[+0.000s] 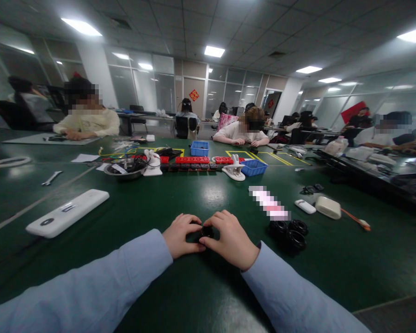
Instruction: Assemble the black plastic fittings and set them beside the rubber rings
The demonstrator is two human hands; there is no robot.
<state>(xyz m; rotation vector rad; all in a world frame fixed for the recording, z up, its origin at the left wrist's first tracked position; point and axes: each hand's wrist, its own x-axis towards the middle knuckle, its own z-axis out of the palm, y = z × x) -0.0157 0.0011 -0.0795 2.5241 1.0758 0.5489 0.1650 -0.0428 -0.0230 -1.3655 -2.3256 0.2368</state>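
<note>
A small black round part (207,231) is between my two hands, just above or on the green tabletop; its exact kind is partly hidden by the fingers. My right hand (231,239) pinches it between thumb and fingers from the right. From the left, my left hand (182,236) curls its thumb and fingers around the same part, fingertips against its edge. To the right of my right hand lie several black rings (296,240) in a close group.
A white elongated device (69,213) lies left. A pixelated lit phone-like item (269,203), a small white device (305,206) and a cream case (327,207) lie right. Farther back are a metal bowl (125,175), red strips (192,160), blue bins (253,168) and co-workers.
</note>
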